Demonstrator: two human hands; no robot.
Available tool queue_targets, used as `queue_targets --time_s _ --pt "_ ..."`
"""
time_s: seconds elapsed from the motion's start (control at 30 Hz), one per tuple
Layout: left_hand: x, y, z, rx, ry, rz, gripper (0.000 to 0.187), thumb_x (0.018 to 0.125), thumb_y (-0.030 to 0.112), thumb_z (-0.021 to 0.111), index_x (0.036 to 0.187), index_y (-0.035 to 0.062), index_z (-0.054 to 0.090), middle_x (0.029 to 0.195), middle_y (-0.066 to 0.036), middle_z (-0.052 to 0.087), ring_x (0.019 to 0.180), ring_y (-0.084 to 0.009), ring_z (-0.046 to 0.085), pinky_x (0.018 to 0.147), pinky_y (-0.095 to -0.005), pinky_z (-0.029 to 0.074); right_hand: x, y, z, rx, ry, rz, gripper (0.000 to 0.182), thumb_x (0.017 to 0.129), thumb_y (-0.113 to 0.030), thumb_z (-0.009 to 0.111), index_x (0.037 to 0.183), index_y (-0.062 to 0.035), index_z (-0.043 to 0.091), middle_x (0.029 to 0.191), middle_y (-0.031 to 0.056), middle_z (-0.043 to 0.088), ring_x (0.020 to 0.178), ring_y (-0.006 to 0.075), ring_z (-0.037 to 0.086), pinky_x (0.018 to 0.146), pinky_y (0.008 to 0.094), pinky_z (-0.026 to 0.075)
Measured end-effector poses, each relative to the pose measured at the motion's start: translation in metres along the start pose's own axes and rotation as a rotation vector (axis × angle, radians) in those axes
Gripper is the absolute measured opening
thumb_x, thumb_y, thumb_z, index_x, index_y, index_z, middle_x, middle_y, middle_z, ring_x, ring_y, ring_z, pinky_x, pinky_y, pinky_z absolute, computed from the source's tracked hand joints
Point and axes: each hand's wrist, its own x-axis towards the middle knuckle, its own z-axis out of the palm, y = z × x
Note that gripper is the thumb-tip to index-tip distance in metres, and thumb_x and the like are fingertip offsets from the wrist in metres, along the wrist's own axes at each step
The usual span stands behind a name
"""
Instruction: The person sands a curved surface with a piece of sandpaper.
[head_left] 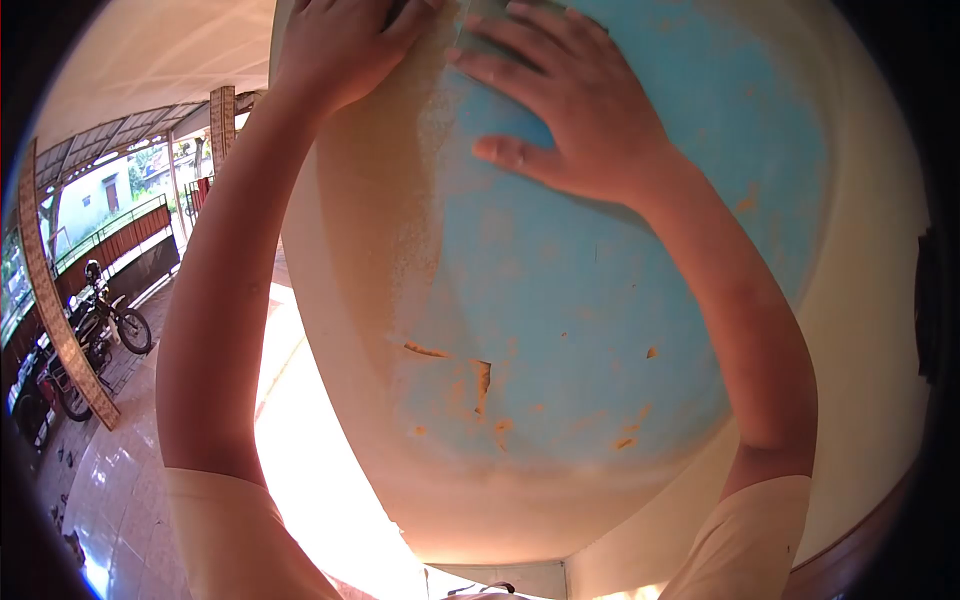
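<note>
Both hands press against a wall surface high in the view. The right hand (570, 110) lies flat and open on the blue painted patch (600, 280), fingers spread and pointing up and to the left, palm against the paint and gripping nothing. The left hand (335, 45) rests beside it on the bare tan strip (375, 200) where the blue has come off; its fingers curl a little at the top edge of the frame, and whether they hold a small tool there cannot be told, since the fingertips are cut off. The two hands are near each other but apart, on either side of the ragged border between paint and bare plaster. Lower on the blue patch, small chips and a short crack (482, 380) show the tan beneath. Pale sleeves cover both upper arms. To the far left, a tiled floor (120, 470) runs out to parked motorbikes (100, 325) beside a railing.
</note>
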Motion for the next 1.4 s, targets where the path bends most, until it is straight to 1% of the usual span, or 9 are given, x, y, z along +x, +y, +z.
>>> queue_targets --time_s 0.23,0.4,0.53,0.6,0.7,0.9,1.1,1.3,1.4 --pt "-0.008 0.002 -0.001 0.014 -0.022 -0.020 0.053 0.104 0.040 0.038 0.153 0.0196 0.040 0.164 -0.010 0.026 0.153 -0.0327 0.018 0.123 -0.0528 0.012 0.007 0.001 -0.003 -0.014 0.045 0.080 0.057 0.093 -0.050 0.059 0.135 -0.0128 0.055 0.149 0.0122 0.043 0.141 0.0325 0.035 0.115 0.0515 0.029" --pt "-0.017 0.002 0.002 0.051 -0.027 -0.015 0.052 0.104 0.038 0.035 0.154 0.0201 0.039 0.164 -0.011 0.027 0.152 -0.0340 0.020 0.122 -0.0542 0.014 -0.001 -0.006 -0.002 0.095 -0.078 -0.183 0.066 0.091 -0.054 0.059 0.142 -0.0123 0.051 0.149 0.0118 0.043 0.141 0.0314 0.035 0.117 0.0494 0.028" --pt "-0.023 0.004 -0.001 0.031 -0.038 -0.015 0.053 0.104 0.039 0.035 0.154 0.0202 0.039 0.163 -0.012 0.027 0.152 -0.0347 0.020 0.122 -0.0551 0.014 0.006 0.013 -0.003 -0.008 0.012 -0.014 0.063 0.092 -0.051 0.061 0.140 -0.0110 0.051 0.147 0.0115 0.045 0.140 0.0306 0.037 0.116 0.0490 0.030" --pt "-0.025 0.005 0.000 0.035 -0.042 -0.025 0.053 0.104 0.039 0.035 0.154 0.0200 0.039 0.163 -0.012 0.027 0.152 -0.0349 0.020 0.122 -0.0552 0.014 0.001 -0.001 0.011 0.009 0.054 0.093 0.069 0.089 -0.041 0.066 0.149 -0.0163 0.041 0.151 0.0063 0.044 0.143 0.0299 0.035 0.121 0.0498 0.023" --pt "-0.029 0.006 -0.003 0.029 -0.050 -0.031 0.054 0.104 0.040 0.036 0.154 0.0198 0.039 0.163 -0.012 0.028 0.152 -0.0352 0.021 0.122 -0.0555 0.014 -0.019 -0.030 0.017 0.115 0.036 -0.094 0.064 0.090 -0.049 0.064 0.142 -0.0156 0.049 0.148 0.0054 0.048 0.139 0.0274 0.040 0.117 0.0492 0.028" --pt "-0.035 0.006 0.000 0.032 -0.054 -0.031 0.054 0.104 0.042 0.035 0.153 0.0203 0.039 0.163 -0.011 0.027 0.152 -0.0355 0.021 0.122 -0.0563 0.013 -0.010 0.013 0.009 0.023 0.084 0.047 0.066 0.088 -0.052 0.065 0.140 -0.0142 0.050 0.151 0.0019 0.045 0.140 0.0257 0.039 0.116 0.0483 0.029" --pt "-0.035 0.005 -0.001 0.040 -0.052 -0.032 0.054 0.104 0.043 0.034 0.153 0.0193 0.039 0.164 -0.011 0.027 0.152 -0.0355 0.020 0.122 -0.0561 0.014 -0.025 -0.013 0.003 0.095 -0.034 -0.126 0.064 0.088 -0.051 0.066 0.139 -0.0144 0.053 0.148 0.0029 0.048 0.140 0.0251 0.039 0.116 0.0479 0.029" --pt "-0.034 0.007 -0.002 0.002 -0.022 -0.035 0.054 0.104 0.043 0.035 0.151 0.0171 0.044 0.162 -0.015 0.030 0.151 -0.0372 0.022 0.121 -0.0565 0.014 -0.015 -0.005 0.005 -0.004 0.051 0.081 0.070 0.087 -0.049 0.067 0.146 -0.0170 0.047 0.152 0.0022 0.044 0.143 0.0280 0.035 0.117 0.0492 0.028" --pt "-0.037 0.005 -0.001 0.004 0.001 -0.020 0.053 0.103 0.041 0.038 0.150 0.0160 0.044 0.161 -0.016 0.031 0.150 -0.0382 0.024 0.121 -0.0568 0.015 -0.028 -0.030 0.008 0.056 0.003 -0.041 0.068 0.086 -0.055 0.065 0.140 -0.0150 0.052 0.149 0.0038 0.046 0.140 0.0253 0.039 0.115 0.0476 0.030"
